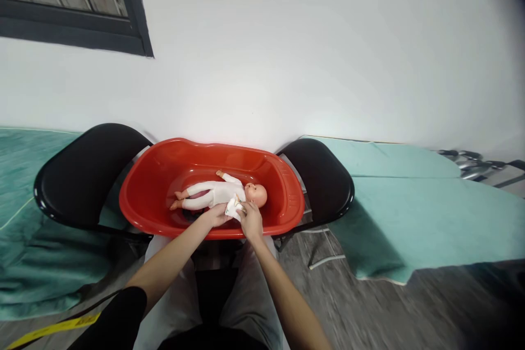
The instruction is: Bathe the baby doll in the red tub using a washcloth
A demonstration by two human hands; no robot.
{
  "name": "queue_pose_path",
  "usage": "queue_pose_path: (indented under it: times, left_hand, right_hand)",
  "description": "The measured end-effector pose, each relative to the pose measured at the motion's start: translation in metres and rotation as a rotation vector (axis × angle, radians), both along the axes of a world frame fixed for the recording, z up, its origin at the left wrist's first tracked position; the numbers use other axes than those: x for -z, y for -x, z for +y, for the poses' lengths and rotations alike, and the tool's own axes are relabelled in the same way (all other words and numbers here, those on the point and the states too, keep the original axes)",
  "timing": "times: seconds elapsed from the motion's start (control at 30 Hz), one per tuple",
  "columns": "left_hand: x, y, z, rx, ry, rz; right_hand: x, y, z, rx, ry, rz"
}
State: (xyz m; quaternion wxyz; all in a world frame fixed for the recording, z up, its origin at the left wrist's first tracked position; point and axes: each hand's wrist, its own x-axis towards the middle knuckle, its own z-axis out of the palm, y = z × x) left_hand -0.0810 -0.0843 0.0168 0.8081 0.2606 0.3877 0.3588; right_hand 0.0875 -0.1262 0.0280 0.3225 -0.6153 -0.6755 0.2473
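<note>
A baby doll (223, 191) with a white body lies on its back in a red baby bathtub (293, 197), its head toward the right and its feet toward the left. Over the near side of its chest is a small white cloth (233, 208) with a darker pattern. My left hand (219, 215) holds the cloth's left side, fingers partly hidden beneath it. From the right, my right hand (251, 220) pinches the same cloth close to the doll's head. The doll's near arm is hidden behind the cloth and my hands.
Black folding chairs (92, 175) flank the tub, the right chair (322, 180) touching close to its end. Green covers (430, 213) drape surfaces at both sides. A white wall (287, 54) stands behind, with a dark-framed window (141, 27) upper left. My legs are against the tub's near side.
</note>
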Motion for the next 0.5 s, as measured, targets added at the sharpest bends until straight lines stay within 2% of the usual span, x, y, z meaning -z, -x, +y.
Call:
queue_pose_path:
  times: [0.27, 0.4, 0.5]
  left_hand:
    - [0.002, 0.001, 0.000, -0.115, 0.143, 0.101]
    - [0.007, 0.000, 0.002, -0.070, 0.044, -0.027]
    - [0.012, -0.001, 0.005, -0.026, -0.027, -0.051]
  right_hand:
    - [-0.006, 0.000, -0.005, 0.054, -0.013, -0.006]
    - [-0.006, 0.001, -0.004, -0.061, 0.033, -0.056]
    - [-0.006, 0.002, -0.003, -0.079, 0.064, -0.067]
